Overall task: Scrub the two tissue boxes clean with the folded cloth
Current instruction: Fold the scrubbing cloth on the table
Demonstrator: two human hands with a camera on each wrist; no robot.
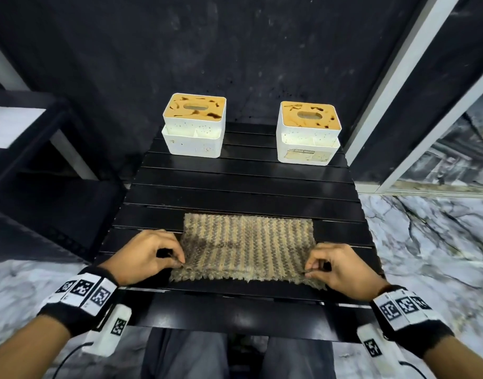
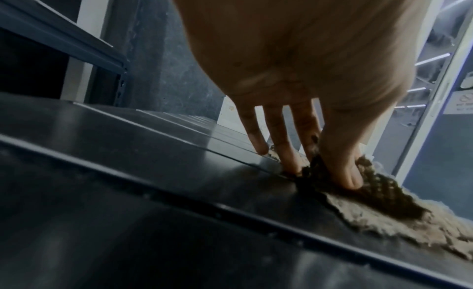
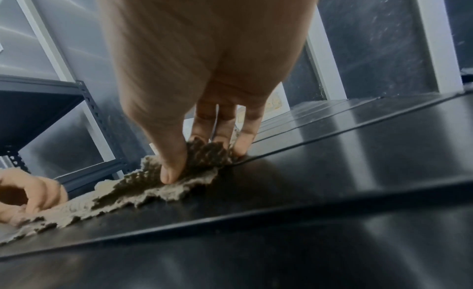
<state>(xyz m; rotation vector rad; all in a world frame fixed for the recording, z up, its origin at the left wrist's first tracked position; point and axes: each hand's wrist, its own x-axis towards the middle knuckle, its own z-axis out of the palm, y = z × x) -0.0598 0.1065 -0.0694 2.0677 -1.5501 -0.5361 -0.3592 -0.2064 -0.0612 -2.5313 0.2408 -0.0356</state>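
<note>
Two white tissue boxes with stained tan lids stand at the far end of the black slatted table [image 1: 235, 187]: one at the left [image 1: 194, 124], one at the right [image 1: 308, 132]. A tan knitted cloth [image 1: 247, 246] lies flat near the front edge. My left hand [image 1: 150, 257] pinches the cloth's near left corner between thumb and fingers [image 2: 345, 172]. My right hand [image 1: 341, 268] pinches the near right corner [image 3: 176, 167] the same way. In the left wrist view the cloth [image 2: 384, 208] runs off to the right; in the right wrist view the cloth [image 3: 107, 194] stretches left toward the other hand.
A dark wall rises right behind the boxes. A dark metal shelf unit [image 1: 29, 132] stands to the left, and a white door frame [image 1: 393, 91] at the right. Marble floor [image 1: 426, 242] surrounds the table, and my legs [image 1: 235, 354] sit under its front edge.
</note>
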